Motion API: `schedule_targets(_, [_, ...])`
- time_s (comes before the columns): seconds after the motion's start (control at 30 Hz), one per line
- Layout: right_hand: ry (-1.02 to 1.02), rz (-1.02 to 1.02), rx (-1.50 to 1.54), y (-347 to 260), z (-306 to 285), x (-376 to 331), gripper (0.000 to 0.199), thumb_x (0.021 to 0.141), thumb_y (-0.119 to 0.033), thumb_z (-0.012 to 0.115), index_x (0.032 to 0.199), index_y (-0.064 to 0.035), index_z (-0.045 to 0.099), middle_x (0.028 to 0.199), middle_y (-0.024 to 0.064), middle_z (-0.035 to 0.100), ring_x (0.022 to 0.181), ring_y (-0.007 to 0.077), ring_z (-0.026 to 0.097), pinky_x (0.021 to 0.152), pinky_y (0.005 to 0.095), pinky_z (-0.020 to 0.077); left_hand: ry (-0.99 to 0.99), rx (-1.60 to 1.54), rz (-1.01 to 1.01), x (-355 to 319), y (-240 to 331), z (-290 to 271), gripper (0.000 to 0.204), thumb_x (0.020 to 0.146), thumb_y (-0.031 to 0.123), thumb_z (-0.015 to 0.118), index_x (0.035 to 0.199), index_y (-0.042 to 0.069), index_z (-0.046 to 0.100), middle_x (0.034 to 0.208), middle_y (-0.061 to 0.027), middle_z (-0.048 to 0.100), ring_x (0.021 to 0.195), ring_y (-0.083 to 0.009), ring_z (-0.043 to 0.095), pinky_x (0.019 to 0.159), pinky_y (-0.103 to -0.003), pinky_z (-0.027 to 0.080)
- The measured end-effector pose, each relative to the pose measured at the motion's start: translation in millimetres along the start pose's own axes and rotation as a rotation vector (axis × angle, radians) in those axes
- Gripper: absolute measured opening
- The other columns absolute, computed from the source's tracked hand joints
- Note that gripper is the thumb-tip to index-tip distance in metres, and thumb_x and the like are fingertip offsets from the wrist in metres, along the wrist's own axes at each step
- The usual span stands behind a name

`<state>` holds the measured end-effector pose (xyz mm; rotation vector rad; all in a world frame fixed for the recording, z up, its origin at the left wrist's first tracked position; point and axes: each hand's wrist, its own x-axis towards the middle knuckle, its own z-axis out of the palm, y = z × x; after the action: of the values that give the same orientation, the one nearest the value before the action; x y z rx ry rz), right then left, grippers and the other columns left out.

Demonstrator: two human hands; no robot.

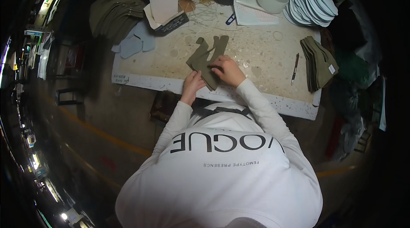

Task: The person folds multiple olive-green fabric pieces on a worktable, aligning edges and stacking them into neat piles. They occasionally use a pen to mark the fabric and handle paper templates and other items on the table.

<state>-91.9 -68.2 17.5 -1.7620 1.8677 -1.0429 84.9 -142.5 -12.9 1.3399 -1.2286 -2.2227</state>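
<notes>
piece in hand: olive fabric cutout (pixel 206 59) lying flat near the counter (pixel 273 55) front edge | left hand (pixel 193 82) pinching its near corner, right hand (pixel 227 69) pressing flat on top | done-ish: olive stack (pixel 319 62) at right, probably finished ones | left: bigger olive pile (pixel 114 14) far left
</notes>
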Motion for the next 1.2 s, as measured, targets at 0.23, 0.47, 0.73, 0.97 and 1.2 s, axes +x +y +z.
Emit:
schedule_targets(0.23, [0.003,-0.018,0.001,5.8,37.4,13.3,0.04,0.078,-0.019,0.07,0.116,-0.0055,0.064,0.112,0.0161,0.053,0.099,0.0336,0.056,0.086,0.0381,0.0466,0.037,-0.155,0.142,13.5,-10.9,-9.1,0.026,0.099,0.025,0.05,0.112,0.003,0.055,0.094,-0.0058,0.062,0.084,-0.0155,0.063,0.078,-0.029,0.054])
schedule_targets(0.47, [0.038,0.222,0.147,15.0,35.3,11.0,0.033,0.08,-0.01,0.06,0.112,-0.0034,0.064,0.087,0.02,0.064,0.077,0.034,0.063,0.074,0.0392,0.0506,0.072,-0.11,0.198,13.9,-7.4,-5.8,0.035,0.094,0.017,0.059,0.123,0.0,0.048,0.1,-0.009,0.064,0.084,-0.0161,0.065,0.073,-0.029,0.055])
schedule_targets(0.73, [0.045,0.226,0.527,-10.7,-29.5,37.0,0.035,0.088,-0.009,0.056,0.123,-0.0103,0.061,0.094,0.0115,0.067,0.075,0.0135,0.06,0.071,0.0268,0.0484,0.304,0.398,0.29,13.2,16.2,-48.5,0.046,0.083,0.006,0.065,0.127,0.005,0.05,0.085,-0.0102,0.069,0.075,-0.0158,0.067,0.063,-0.027,0.054])
schedule_targets(0.97, [0.237,0.474,0.731,54.8,-75.6,-13.2,0.034,0.092,-0.011,0.055,0.126,-0.0083,0.059,0.093,-0.0004,0.062,0.081,0.0063,0.054,0.077,0.0213,0.0451,0.541,0.874,0.398,21.7,24.9,-83.6,0.032,0.077,0.021,0.067,0.106,0.01,0.066,0.078,-0.0076,0.071,0.071,-0.0216,0.069,0.066,-0.034,0.052])
schedule_targets(1.2, [0.461,0.504,0.01,95.8,-51.1,-68.2,0.03,0.08,-0.013,0.067,0.109,-0.01,0.067,0.085,0.0035,0.061,0.072,0.0167,0.058,0.07,0.0282,0.0485,0.656,0.942,0.67,20.4,34.8,-67.3,0.03,0.079,0.018,0.07,0.105,0.004,0.064,0.086,-0.012,0.068,0.073,-0.0246,0.068,0.07,-0.036,0.052])
